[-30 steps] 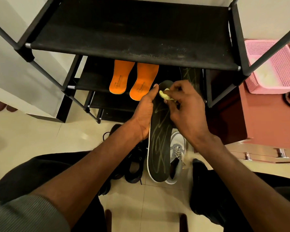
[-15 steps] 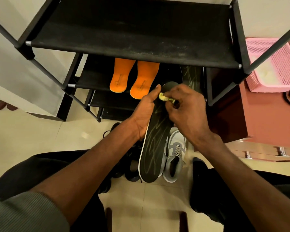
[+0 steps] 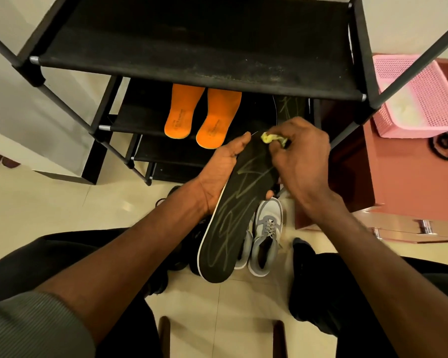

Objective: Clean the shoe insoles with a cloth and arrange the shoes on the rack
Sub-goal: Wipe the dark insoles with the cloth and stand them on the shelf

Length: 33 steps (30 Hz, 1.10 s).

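A long black insole (image 3: 228,223) with pale green scribble lines is held up in front of the black shoe rack (image 3: 192,52). My left hand (image 3: 220,171) grips its upper left edge, fingertips curling out from under the right edge. My right hand (image 3: 303,161) pinches a small yellow cloth (image 3: 272,138) against the insole's toe end. Two orange insoles (image 3: 202,117) lie on the second shelf, with another black insole (image 3: 290,107) to their right. A grey and white pair of sneakers (image 3: 265,244) stands on the floor under the held insole.
Dark shoes (image 3: 176,259) sit on the floor left of the sneakers, partly hidden by my left arm. A pink mesh basket (image 3: 419,96) rests on a reddish cabinet (image 3: 409,177) at the right. My knees frame the bottom of the view.
The insole's heel end has swung left and the insole has tilted. My right hand with the cloth stays at the toe end, shifted slightly right.
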### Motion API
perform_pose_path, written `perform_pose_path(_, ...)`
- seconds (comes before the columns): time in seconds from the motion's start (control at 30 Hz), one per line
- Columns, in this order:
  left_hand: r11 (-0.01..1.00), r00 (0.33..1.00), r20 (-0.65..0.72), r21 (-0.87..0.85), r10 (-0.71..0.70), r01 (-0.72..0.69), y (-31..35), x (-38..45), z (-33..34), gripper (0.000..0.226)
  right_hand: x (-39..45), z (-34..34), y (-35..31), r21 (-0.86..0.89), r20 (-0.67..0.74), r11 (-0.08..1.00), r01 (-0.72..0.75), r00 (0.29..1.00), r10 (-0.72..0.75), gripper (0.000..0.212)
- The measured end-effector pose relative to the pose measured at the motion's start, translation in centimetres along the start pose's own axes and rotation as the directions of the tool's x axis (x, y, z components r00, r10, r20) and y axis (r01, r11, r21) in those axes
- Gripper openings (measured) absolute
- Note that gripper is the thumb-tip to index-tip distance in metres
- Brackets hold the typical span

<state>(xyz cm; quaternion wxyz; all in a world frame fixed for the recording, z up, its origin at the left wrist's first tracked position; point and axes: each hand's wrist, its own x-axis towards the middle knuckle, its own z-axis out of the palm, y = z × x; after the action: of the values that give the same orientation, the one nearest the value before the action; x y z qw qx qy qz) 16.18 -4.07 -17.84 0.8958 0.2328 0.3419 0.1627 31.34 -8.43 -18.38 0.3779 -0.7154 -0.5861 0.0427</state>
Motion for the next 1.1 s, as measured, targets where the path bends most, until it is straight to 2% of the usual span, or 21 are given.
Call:
perform_pose_path(0.03,1.000,1.000,-0.012,-0.006,-0.003,0.003,0.1,-0.1,0.2,0.048,-0.2,0.1,-0.2,0.019,0.014,1.000,0.012,1.000,-0.012,0.020)
perform_pose_path(0.13,0.995,0.996,-0.072,-0.090,0.046,-0.052,0.4,-0.1,-0.2,0.054,-1.7,0.5,-2.0,0.180,0.131,0.972,0.148,0.976,-0.173,0.020)
perform_pose_path(0.2,0.990,0.992,-0.097,-0.110,0.082,-0.093,0.5,0.1,-0.4,0.047,-1.7,0.4,-2.2,0.226,0.153,0.958,0.177,0.965,-0.214,0.019)
perform_pose_path(0.27,0.995,0.993,-0.087,-0.052,0.085,-0.089,0.5,0.1,-0.2,0.042,-0.7,0.2,-1.3,0.129,0.086,0.985,0.116,0.988,-0.128,0.019)
perform_pose_path(0.37,0.998,0.998,-0.029,0.012,0.061,-0.060,0.2,-0.1,0.7,0.063,0.3,-0.1,-0.1,0.013,-0.012,0.998,-0.055,0.998,0.055,0.020)
perform_pose_path(0.43,0.998,0.998,-0.025,0.009,0.059,-0.058,0.0,-0.3,0.7,0.063,-0.3,0.0,-0.6,0.052,0.035,0.998,-0.023,0.999,0.021,0.021)
perform_pose_path(0.57,0.991,0.988,-0.138,-0.100,0.074,-0.089,0.2,-0.3,0.0,0.039,-2.2,0.5,-2.8,0.231,0.170,0.969,0.083,0.978,-0.124,0.022)
perform_pose_path(0.63,0.993,0.985,-0.144,-0.056,0.098,-0.107,0.2,0.1,0.0,0.031,-1.5,0.7,-2.5,0.155,0.119,0.986,0.062,0.990,-0.081,0.021)
perform_pose_path(0.77,0.996,0.996,-0.070,0.074,0.062,-0.056,0.0,0.5,0.5,0.040,1.0,-0.7,0.1,-0.015,0.009,0.997,-0.074,0.997,0.074,0.024)
perform_pose_path(0.83,0.990,1.000,-0.001,0.139,0.030,-0.029,-0.2,0.5,0.6,0.048,1.5,-1.2,0.9,0.014,0.038,0.993,-0.116,0.993,0.115,0.025)
perform_pose_path(0.93,0.987,1.000,0.022,0.157,0.019,-0.022,-0.5,0.5,0.3,0.048,1.2,-1.3,0.8,-0.011,0.094,0.996,-0.091,0.991,0.092,0.025)
perform_pose_path(1.1,0.994,0.994,-0.068,0.075,0.090,-0.085,0.3,0.6,-0.4,0.046,0.7,-1.0,0.2,-0.043,0.164,0.992,-0.119,0.979,0.124,0.022)
